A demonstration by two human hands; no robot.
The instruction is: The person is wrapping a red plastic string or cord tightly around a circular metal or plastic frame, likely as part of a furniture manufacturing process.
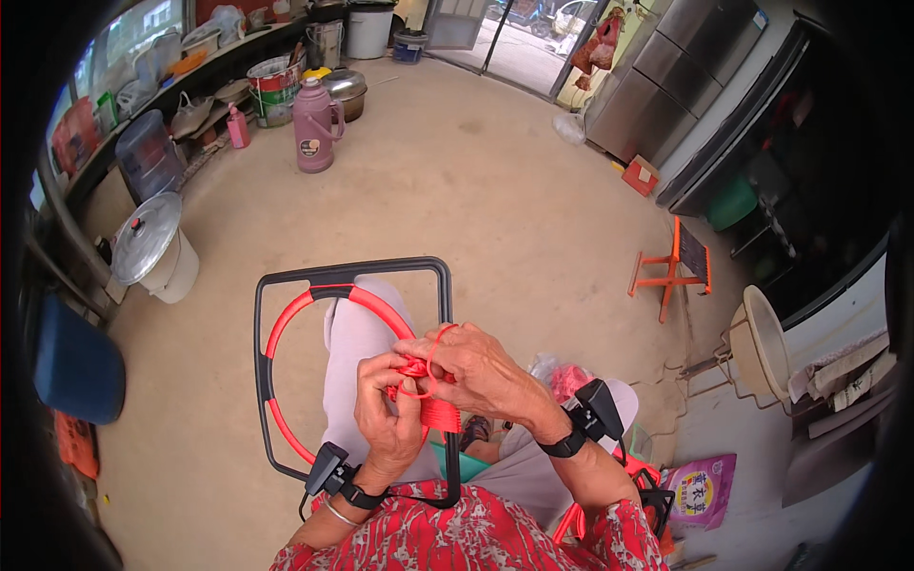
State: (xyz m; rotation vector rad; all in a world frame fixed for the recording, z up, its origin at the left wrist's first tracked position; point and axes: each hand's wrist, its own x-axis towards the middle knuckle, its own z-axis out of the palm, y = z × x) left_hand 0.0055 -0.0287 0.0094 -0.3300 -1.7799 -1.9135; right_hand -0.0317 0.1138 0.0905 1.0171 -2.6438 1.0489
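A red cord (pixel 430 381) sits bunched between both hands over the person's lap, at the right side of a black frame (pixel 352 274) that carries a red ring (pixel 286 328) inside it. A thin loop of the cord arcs up over the knuckles, and a wound band of it wraps the frame's right bar just below the hands. The left hand (pixel 388 409) pinches the bunch from below, fingers curled tight around it. The right hand (pixel 481 371) closes over the top of the bunch, its fingertips pressing the cord against the left hand's. Each wrist wears a black strap with a small black box on it. The frame rests across the person's grey-trousered knees (pixel 357 338), its far edge hanging over the floor (pixel 476 190).

Beside the right forearm, a clear bag (pixel 562 376) with red material lies on the floor, partly hidden by the arm. Further right lie a purple packet (pixel 700 490) and an orange stool (pixel 671 266). To the left stand a white bucket (pixel 157 252) with a metal lid and a blue seat (pixel 76 366). Well ahead stands a mauve flask (pixel 314 124).
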